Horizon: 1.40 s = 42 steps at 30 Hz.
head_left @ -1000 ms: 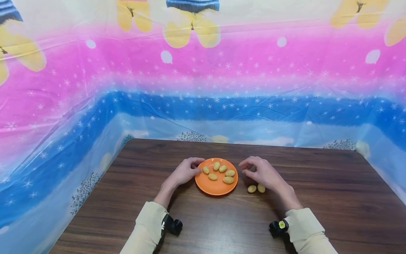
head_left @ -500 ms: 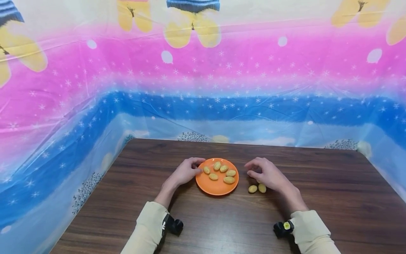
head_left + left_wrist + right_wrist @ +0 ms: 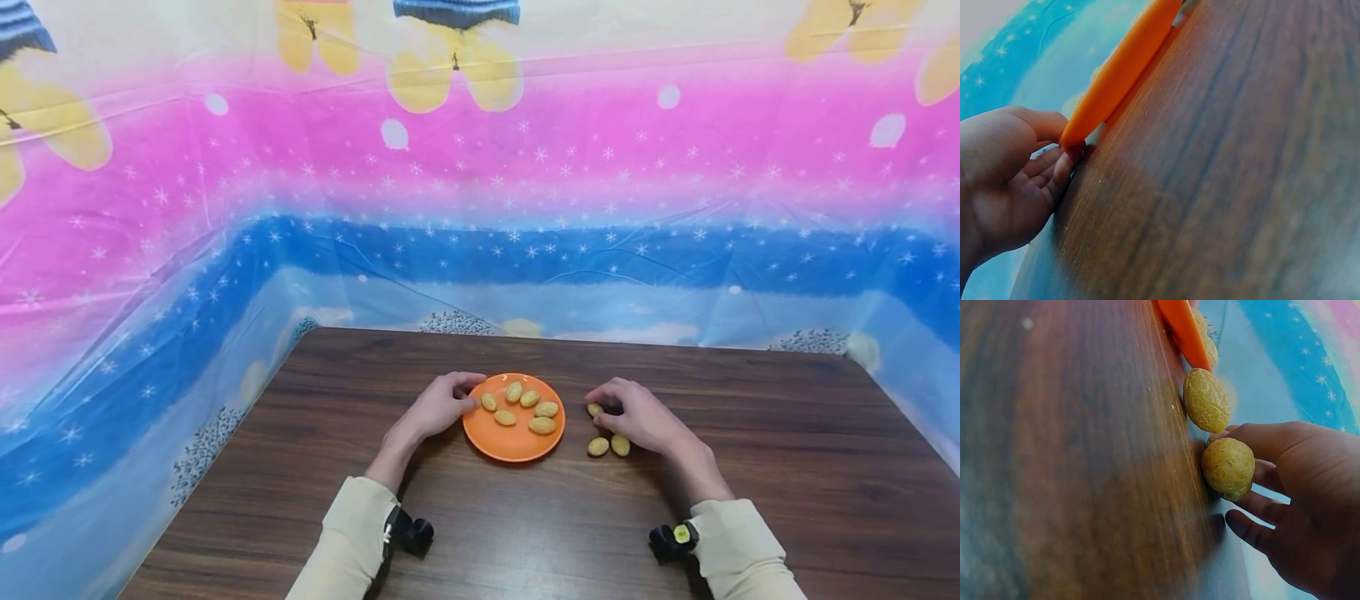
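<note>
My left hand (image 3: 437, 406) pinches the left rim of an orange plate (image 3: 513, 447), thumb above and fingers underneath in the left wrist view. Several small, wrinkled yellow potatoes (image 3: 542, 426) lie spread on the plate. To the right of it, my right hand (image 3: 637, 414) has thumb and index finger around another potato (image 3: 595, 409) close to the table. Just in front of that hand lie two more, a left potato (image 3: 597, 447) and a right potato (image 3: 620, 445). In the right wrist view these two nearer potatoes (image 3: 1228, 465) overlap the fingertips and hide the pinched one.
Everything stands on a dark wood-grain table (image 3: 510, 533). A printed pink and blue cloth (image 3: 480, 200) hangs around its back and sides. Both sleeved wrists carry a small black camera, the left camera (image 3: 411, 533) and the right camera (image 3: 670, 542).
My right hand has drawn away from the plate to the right, and a potato now shows between its thumb and index finger. The left hand and plate stay put.
</note>
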Motion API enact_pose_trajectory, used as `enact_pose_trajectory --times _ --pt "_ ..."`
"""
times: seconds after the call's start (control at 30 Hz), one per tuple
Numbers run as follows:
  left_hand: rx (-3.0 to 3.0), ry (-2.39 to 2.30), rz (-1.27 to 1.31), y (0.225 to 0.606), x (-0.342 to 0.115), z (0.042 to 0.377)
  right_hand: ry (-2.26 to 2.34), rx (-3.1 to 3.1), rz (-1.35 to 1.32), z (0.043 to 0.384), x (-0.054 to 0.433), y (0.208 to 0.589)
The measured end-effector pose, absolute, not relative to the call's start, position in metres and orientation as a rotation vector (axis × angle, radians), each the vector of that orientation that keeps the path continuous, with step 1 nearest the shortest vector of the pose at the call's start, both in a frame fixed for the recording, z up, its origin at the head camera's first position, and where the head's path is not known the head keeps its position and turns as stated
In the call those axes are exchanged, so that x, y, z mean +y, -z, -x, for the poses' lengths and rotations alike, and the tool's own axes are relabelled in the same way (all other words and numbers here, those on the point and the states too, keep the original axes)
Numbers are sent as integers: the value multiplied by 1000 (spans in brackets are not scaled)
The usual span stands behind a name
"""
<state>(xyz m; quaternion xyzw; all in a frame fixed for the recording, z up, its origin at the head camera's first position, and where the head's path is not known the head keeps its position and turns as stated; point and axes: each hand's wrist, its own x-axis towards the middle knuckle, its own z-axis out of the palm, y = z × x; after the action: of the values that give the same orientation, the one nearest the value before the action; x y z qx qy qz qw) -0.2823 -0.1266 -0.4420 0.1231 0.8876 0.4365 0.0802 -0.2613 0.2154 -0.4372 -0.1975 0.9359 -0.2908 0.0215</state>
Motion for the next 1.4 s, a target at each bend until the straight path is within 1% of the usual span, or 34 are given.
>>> enact_pose_trajectory --times 0.33,0.6,1.4 --pt "2648 -1314 -374 441 -127 282 924 2924 560 258 212 435" --pt "2645 -1315 -377 440 -127 281 1037 2893 594 256 206 430" --pt "2642 -1319 -390 439 -127 280 1043 2869 743 257 183 419"
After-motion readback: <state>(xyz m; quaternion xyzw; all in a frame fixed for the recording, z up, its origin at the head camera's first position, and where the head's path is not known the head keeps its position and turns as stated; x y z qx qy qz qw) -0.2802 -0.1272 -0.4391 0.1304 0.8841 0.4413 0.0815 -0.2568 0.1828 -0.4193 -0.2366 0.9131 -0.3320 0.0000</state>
